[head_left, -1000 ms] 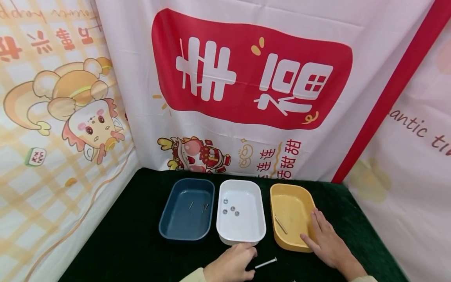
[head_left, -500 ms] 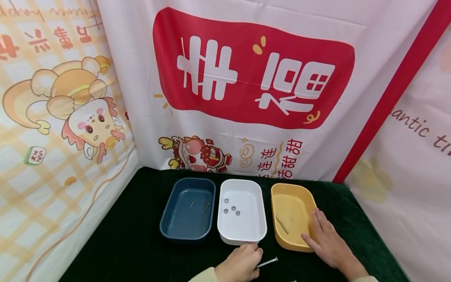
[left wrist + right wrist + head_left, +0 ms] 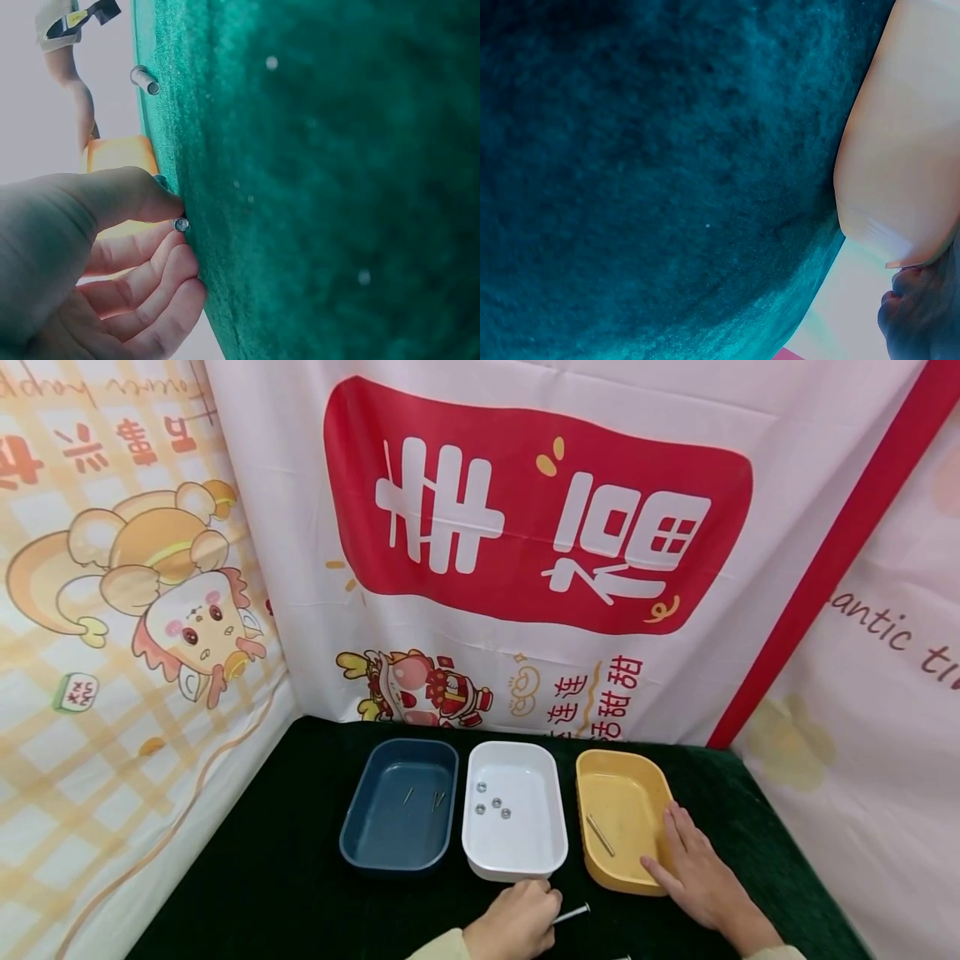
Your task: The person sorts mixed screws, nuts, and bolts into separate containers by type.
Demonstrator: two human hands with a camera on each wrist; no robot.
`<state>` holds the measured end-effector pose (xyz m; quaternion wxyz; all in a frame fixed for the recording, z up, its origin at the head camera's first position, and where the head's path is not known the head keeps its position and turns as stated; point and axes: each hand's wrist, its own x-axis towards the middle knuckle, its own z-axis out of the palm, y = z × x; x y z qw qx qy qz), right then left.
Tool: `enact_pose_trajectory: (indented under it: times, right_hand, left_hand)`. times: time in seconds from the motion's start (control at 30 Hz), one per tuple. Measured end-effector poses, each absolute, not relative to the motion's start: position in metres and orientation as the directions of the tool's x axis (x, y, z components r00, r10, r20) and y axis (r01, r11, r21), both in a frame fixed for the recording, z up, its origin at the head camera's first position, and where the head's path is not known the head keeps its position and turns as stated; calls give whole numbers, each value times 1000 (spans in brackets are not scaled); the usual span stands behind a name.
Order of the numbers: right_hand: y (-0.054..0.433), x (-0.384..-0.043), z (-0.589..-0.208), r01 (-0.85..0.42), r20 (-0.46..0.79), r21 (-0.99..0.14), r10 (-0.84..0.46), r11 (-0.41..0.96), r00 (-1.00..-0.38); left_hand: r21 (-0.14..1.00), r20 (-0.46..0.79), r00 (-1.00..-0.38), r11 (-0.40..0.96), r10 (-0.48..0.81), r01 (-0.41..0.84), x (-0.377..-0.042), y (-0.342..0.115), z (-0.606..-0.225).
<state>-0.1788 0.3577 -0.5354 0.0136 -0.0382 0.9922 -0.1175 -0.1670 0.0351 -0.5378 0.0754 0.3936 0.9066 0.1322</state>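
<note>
My left hand (image 3: 517, 920) is low in front of the white tray, its thumb and index finger pinching one end of a silver bolt (image 3: 573, 912) that lies on the dark green cloth. In the left wrist view the bolt's round end (image 3: 181, 224) shows between thumb and index finger, the other fingers loosely bent. My right hand (image 3: 701, 881) rests against the right side of the yellow tray (image 3: 630, 887), fingers straight. A slim metal rod (image 3: 600, 835) lies inside that tray.
The white tray (image 3: 514, 867) contains several nuts (image 3: 497, 802). Left of it, the blue tray (image 3: 393, 860) has a few thin pins (image 3: 408, 795). Another bolt (image 3: 145, 79) lies on the cloth in the left wrist view. Printed curtains (image 3: 525, 527) stand behind.
My left hand has slid right along the cloth, and its fingers now cover the bolt's near end. The right hand and the trays have stayed put.
</note>
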Motion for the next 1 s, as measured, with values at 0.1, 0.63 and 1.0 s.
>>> enact_pose_trajectory:
  times: [0.1, 0.63, 1.0]
  right_hand:
    - [358, -179, -535, -74, -19, -237, -80, 969, -997]
    - [357, -180, -534, -71, -24, -248, -80, 966, -997]
    - [357, -179, -534, -64, -36, -249, -75, 966, -997]
  left_hand:
    - [309, -41, -683, 659, 729, 685, -168, 36, -539]
    - [345, -76, -691, 669, 718, 658, -170, 36, -540]
    - [341, -70, -674, 653, 735, 676, -169, 33, -538]
